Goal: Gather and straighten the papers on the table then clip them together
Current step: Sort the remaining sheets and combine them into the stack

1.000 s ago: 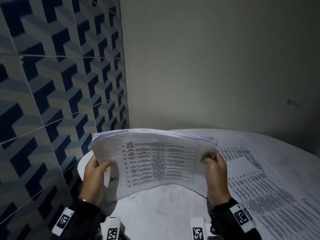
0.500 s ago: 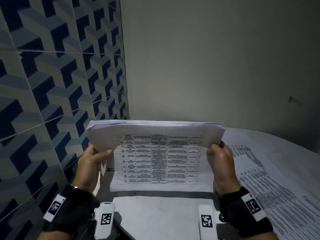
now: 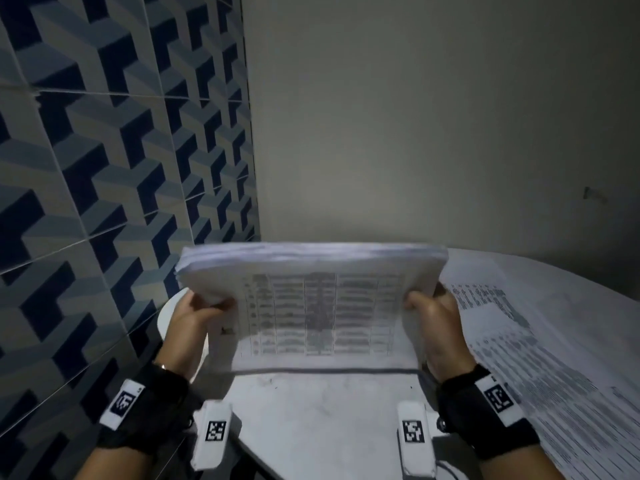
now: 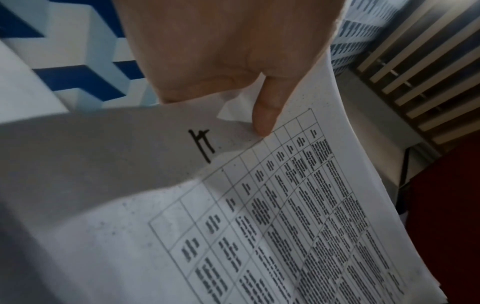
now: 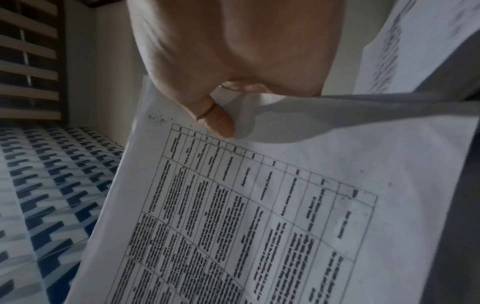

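Observation:
A thick stack of white printed papers (image 3: 322, 306) stands upright on its long lower edge above the white table (image 3: 322, 414), its front sheet showing a ruled table of text. My left hand (image 3: 201, 313) grips the stack's left side, thumb on the front sheet (image 4: 262, 115). My right hand (image 3: 433, 317) grips its right side, thumb likewise on the front (image 5: 221, 123). The fingers behind the stack are hidden. The picture is blurred around the stack. No clip is in view.
More printed sheets (image 3: 540, 375) lie spread over the right part of the table. A blue patterned tile wall (image 3: 104, 202) stands close on the left, and a plain wall (image 3: 415, 133) rises behind the table. The table's round edge (image 3: 162, 317) is just left of my left hand.
Both hands have lifted the stack off the table and squared it; its curved, fanned top edge has become flat and level. It now blurs with motion.

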